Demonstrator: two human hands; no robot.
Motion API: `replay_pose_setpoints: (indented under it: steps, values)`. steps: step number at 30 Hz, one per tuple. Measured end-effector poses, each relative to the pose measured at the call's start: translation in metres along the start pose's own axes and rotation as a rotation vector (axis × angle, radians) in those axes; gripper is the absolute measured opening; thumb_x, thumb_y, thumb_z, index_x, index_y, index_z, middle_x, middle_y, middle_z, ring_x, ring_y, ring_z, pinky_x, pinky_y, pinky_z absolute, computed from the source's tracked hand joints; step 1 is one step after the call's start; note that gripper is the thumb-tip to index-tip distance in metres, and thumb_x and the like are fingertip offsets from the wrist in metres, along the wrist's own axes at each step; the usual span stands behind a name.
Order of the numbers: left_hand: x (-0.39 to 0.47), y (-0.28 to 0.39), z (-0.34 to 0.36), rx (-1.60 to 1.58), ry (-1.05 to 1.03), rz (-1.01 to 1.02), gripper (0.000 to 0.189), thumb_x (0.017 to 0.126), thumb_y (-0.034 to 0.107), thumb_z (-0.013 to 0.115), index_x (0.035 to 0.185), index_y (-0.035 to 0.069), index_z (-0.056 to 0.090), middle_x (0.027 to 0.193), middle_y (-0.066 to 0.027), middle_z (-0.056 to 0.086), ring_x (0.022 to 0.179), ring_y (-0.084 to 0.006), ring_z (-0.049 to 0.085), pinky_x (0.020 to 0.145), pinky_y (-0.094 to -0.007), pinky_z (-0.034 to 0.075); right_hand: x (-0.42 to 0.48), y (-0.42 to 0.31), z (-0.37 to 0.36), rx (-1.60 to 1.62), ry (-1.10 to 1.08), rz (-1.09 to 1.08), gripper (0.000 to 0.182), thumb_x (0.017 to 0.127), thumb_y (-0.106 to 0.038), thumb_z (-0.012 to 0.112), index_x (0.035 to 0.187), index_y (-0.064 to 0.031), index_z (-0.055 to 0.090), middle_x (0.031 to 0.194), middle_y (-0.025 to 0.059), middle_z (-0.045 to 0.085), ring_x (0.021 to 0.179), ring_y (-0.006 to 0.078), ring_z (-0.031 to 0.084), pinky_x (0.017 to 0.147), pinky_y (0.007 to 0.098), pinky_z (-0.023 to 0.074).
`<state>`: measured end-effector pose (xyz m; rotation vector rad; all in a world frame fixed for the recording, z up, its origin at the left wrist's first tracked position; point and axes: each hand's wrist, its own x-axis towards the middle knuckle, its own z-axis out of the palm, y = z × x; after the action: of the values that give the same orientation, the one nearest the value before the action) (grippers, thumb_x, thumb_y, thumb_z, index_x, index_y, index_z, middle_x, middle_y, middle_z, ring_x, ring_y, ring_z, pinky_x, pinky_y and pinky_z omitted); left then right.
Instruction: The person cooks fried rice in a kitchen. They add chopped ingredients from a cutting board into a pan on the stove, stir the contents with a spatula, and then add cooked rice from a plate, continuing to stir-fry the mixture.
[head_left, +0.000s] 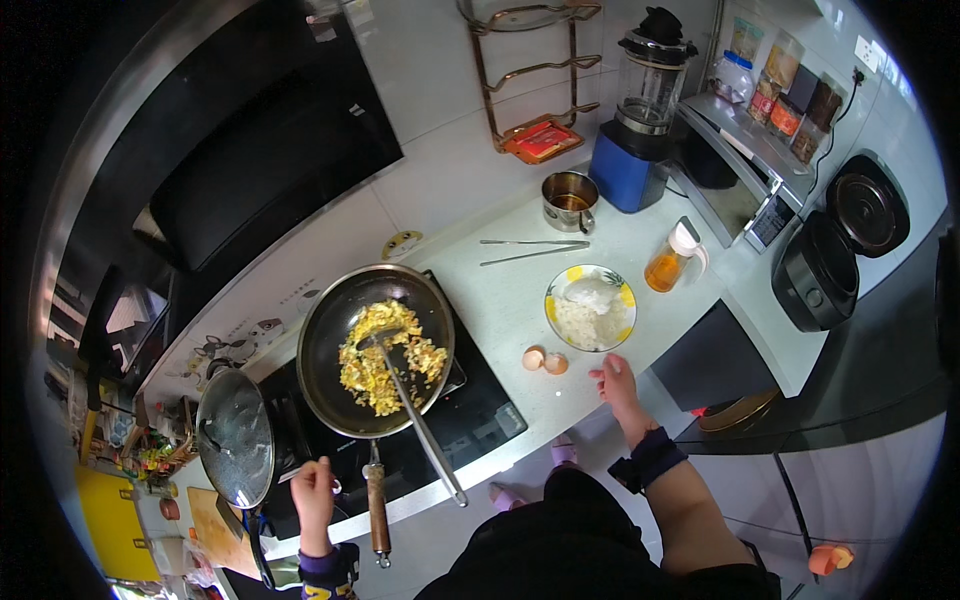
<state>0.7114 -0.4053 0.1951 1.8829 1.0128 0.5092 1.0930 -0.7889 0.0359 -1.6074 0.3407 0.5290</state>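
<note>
A large frying pan (326, 375) on the black cooktop (480, 412) holds scrambled egg (375, 375). A metal spatula (424, 435) rests in it, its handle over the pan's rim. My left hand (312, 487) is left of the pan's wooden handle (378, 502), at the cooktop's front edge; its fingers are curled, and whether it holds anything is unclear. My right hand (616, 379) hovers by the counter edge, fingers loosely bent, with nothing seen in it. Just above it stands a plate (553, 322) of white rice (589, 319), beside cracked eggshells (544, 361).
A glass-lidded pan (236, 435) stands at left, near a wooden cutting board (217, 525). Metal tongs (532, 244), a steel cup (570, 202), an oil jug (667, 266) and a blue blender (626, 172) are at the back. An open rice cooker (814, 277) stands at right.
</note>
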Motion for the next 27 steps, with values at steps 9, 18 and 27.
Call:
replay_pose_setpoints:
  steps: [9,18,27]
  values:
    - [-0.021,0.171,0.094,-0.079,-0.157,0.068,0.03,0.099,0.011,0.059,0.07,0.003,0.056,0.061,-0.0002,0.057,0.056,-0.0051,0.051,0.053,-0.0212,0.04,0.099,-0.017,-0.043,-0.025,-0.207,-0.096,0.038,0.101,-0.017,0.044,0.138,-0.0095,0.036,0.1,0.0132,0.067,0.067,0.02,0.071,0.047,0.0279,0.0531]
    - [-0.019,0.227,0.175,0.05,-0.479,0.055,0.027,0.097,0.014,0.065,0.075,-0.001,0.061,0.065,-0.0013,0.062,0.058,-0.0052,0.053,0.053,-0.022,0.042,0.091,-0.033,-0.065,0.154,-0.37,-0.18,0.047,0.096,-0.003,0.046,0.142,-0.0044,0.035,0.115,0.0187,0.063,0.079,0.0301,0.073,0.066,0.0388,0.0646]
    - [0.01,0.22,0.195,-0.103,-0.563,-0.056,0.034,0.103,0.02,0.052,0.132,0.0,0.052,0.099,-0.0063,0.067,0.073,-0.0066,0.058,0.063,-0.0214,0.049,-0.004,-0.159,-0.055,-0.024,-0.806,-0.203,0.043,0.093,0.0,0.047,0.135,0.0033,0.045,0.103,0.0144,0.067,0.074,0.0196,0.072,0.06,0.0294,0.0627]
